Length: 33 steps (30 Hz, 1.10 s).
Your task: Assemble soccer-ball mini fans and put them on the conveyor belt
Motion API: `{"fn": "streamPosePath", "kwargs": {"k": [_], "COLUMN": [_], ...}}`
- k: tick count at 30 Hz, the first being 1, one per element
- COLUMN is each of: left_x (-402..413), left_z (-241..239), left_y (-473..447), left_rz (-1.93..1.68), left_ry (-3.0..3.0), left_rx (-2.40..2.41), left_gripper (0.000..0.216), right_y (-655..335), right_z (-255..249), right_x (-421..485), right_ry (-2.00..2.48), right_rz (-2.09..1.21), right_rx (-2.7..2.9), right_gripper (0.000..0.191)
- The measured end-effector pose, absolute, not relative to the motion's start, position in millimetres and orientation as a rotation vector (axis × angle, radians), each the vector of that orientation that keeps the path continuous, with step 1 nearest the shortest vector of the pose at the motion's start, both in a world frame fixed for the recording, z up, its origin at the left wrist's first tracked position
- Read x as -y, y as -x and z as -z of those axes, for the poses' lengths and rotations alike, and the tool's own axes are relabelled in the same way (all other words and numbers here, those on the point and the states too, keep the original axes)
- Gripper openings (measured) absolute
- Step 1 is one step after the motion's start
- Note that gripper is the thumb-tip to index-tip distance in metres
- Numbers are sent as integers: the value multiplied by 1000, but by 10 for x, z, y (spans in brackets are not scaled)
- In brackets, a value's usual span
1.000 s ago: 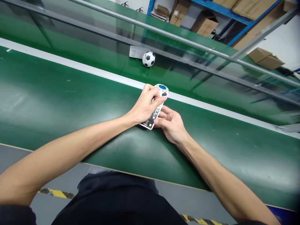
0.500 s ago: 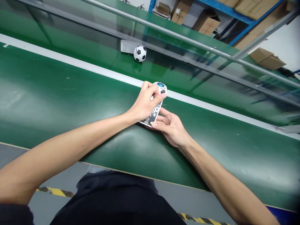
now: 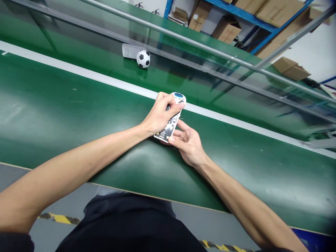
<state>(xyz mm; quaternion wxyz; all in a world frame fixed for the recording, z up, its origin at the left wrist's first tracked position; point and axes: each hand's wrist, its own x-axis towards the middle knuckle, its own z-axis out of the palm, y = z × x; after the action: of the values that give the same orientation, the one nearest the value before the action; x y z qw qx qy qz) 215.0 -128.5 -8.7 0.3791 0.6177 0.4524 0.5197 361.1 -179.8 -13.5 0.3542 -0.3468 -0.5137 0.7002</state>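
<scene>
Both my hands hold a white remote control [image 3: 172, 124] with a football-patterned top and a blue button, just above the green conveyor belt [image 3: 65, 115]. My left hand [image 3: 160, 115] curls over its upper part, fingers pressed on the face. My right hand [image 3: 187, 141] cradles the lower end from beneath, thumb on its edge. A small circuit board with dark parts shows at the lower half.
On the far belt behind a grey rail, a second white remote [image 3: 130, 51] lies with a small football [image 3: 143, 58] at its end. Blue shelving with cardboard boxes [image 3: 225, 29] stands at the back. Yellow-black floor tape [image 3: 59, 218] runs below the belt edge.
The far remote with the football has slid leftward along the far belt. My hands stay on the remote, tilting it slightly.
</scene>
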Motion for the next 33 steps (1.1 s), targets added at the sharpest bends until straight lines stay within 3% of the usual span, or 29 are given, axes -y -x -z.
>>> {"fn": "streamPosePath", "kwargs": {"k": [14,21,26,33], "left_x": [1263,1329,1353,1487], "left_z": [34,-52,44,-84], "left_y": [-2150,-2111,-2067,-1968], "left_rz": [-1436,-1515,-1545,-1117], "left_ry": [-1329,-1352,-1446,-2025], "left_rx": [-1133,-1197,-1296,-1614], "left_gripper": [35,32,29,19], "right_y": [-3538,-3492,-3458,-3506], "right_z": [148,143,93,99], "right_x": [1790,1795,1807,1678], "right_ry": [945,837,793,806], "right_rz": [-1767,-1924,-2011,-1889], "right_rx": [1205,1101,1058,1152], "right_gripper": [101,68,73,79]}}
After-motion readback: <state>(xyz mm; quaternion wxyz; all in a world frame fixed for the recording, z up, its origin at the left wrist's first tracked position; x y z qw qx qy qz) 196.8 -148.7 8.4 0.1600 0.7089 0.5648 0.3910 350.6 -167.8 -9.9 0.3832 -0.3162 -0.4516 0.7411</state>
